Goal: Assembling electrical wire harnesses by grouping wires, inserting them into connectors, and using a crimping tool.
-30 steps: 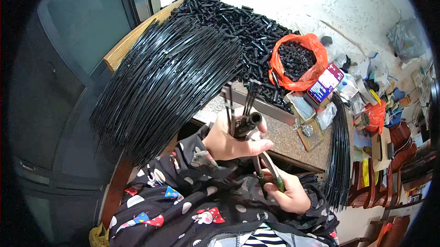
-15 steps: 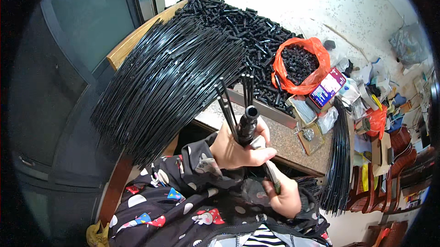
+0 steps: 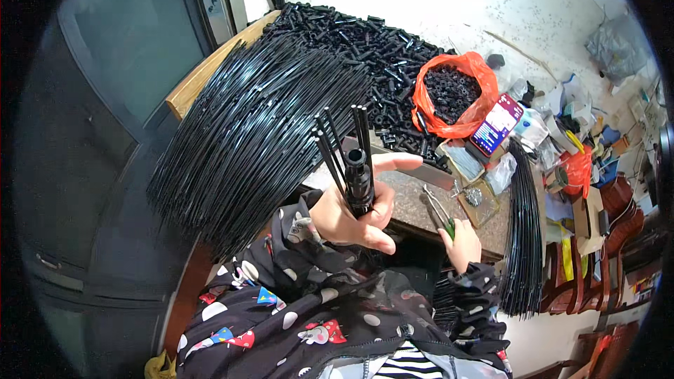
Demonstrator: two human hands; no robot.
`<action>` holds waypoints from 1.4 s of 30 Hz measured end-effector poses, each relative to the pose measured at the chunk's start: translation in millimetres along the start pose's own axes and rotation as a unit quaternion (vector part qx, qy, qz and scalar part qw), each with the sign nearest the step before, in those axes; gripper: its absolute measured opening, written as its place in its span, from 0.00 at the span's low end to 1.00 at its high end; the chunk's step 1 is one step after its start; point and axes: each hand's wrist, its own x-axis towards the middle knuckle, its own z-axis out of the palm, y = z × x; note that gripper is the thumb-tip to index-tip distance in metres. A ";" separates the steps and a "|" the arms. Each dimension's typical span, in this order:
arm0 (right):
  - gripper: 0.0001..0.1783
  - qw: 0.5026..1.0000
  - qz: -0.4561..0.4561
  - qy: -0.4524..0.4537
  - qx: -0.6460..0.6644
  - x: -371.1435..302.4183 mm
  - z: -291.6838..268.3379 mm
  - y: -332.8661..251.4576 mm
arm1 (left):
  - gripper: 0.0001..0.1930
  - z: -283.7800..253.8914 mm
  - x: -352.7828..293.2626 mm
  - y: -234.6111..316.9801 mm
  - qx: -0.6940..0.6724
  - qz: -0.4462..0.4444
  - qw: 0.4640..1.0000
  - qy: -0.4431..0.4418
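My left hand is wrapped round a black ribbed tube fitting, its hollow end facing up. Several thin black rods stand up beside the fitting in the same hand, most on its left and a few behind it. The index finger and thumb of that hand stick out to the right. At the table's front edge, my right hand grips a green-handled metal tool with two slim arms, like pliers or tweezers. Its tips rest over the tabletop near a small tray that holds shiny metal bits.
A broad heap of long black rods covers the table's left. Behind lie many short black tubes. A red plastic bag holds small black parts, with a lit phone beside it. Another rod bundle hangs at the right edge.
My right hand has moved right and away from my left hand, taking the green-handled tool to the tabletop. My left hand has shifted slightly left, its index finger now stretched out.
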 end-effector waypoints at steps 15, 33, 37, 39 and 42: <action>0.25 0.995 -0.067 0.066 -0.009 -3.6 17.8 25.2 | 0.15 -25.9 -8.7 80.0 -0.202 0.294 0.932 -0.058; 0.22 0.573 -0.019 0.421 0.704 -3.5 -131.2 -77.5 | 0.35 -89.7 -97.2 -270.1 -0.378 -0.465 0.744 0.295; 0.06 0.649 0.005 0.147 0.747 -5.6 -108.8 -96.6 | 0.32 -130.4 -130.8 -287.0 0.026 -0.655 0.752 0.074; 0.08 0.630 0.026 0.041 0.775 -5.3 -96.4 -86.5 | 0.24 -104.6 -82.1 -232.9 0.510 -0.473 0.708 -0.117; 0.07 0.636 0.007 -0.043 0.770 7.5 -95.6 -89.0 | 0.14 -52.4 -12.7 -121.4 0.531 -0.081 0.842 -0.051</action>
